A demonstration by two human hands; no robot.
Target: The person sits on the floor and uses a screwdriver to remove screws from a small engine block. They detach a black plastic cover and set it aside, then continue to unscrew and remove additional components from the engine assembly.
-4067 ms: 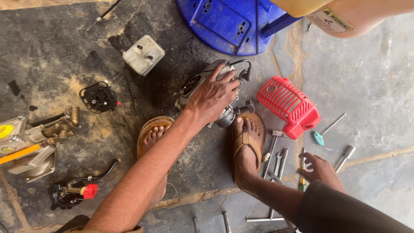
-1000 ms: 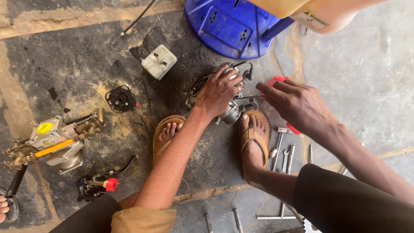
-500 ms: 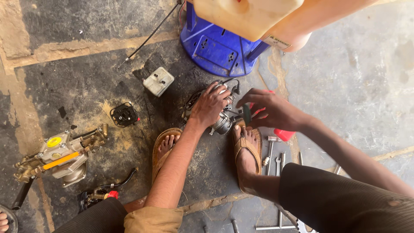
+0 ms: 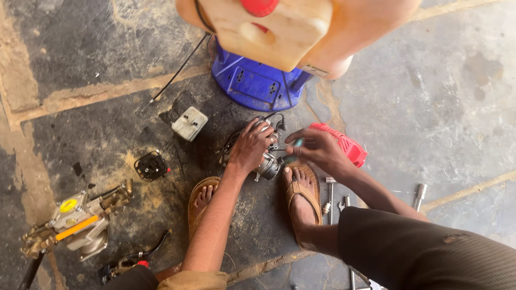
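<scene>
Sitting low over two feet in brown leather sandals (image 4: 302,200), the person works on a small grey metal engine (image 4: 267,156) that lies on the dark stained floor just beyond the toes. The left hand (image 4: 250,146) presses on the engine with fingers spread and curled over it, and the right hand (image 4: 318,149) pinches a thin green-handled tool (image 4: 294,145) against it. Behind lie a red ribbed plastic cover (image 4: 346,146) and a blue plastic base (image 4: 257,81).

small white label (image 4: 315,70) with dark print on the tan tank's underside (top centre), yellow round sticker (image 4: 68,205) on the pump, lower left
</scene>
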